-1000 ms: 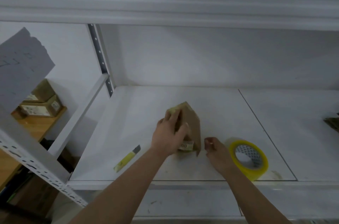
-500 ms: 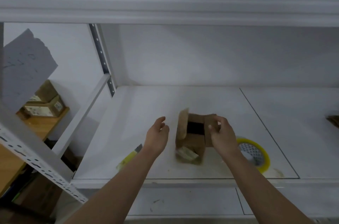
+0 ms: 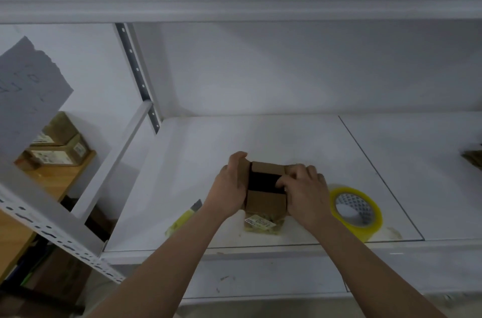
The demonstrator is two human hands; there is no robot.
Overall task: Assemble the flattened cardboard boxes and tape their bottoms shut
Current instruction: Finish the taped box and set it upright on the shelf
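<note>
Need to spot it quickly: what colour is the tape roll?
Yellow tape roll, clearest in the head view.

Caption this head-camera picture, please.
Both hands, left and right, fold flaps on a small cardboard box beside a tape roll.

Box (image 3: 264,203) on shelf (image 3: 287,140), tape roll (image 3: 356,213) right, probably knife (image 3: 184,218) left.

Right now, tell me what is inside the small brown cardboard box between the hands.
Only a dark gap shows between the flaps of the small brown cardboard box; nothing can be made out inside. The left hand and right hand cover its sides.
</note>
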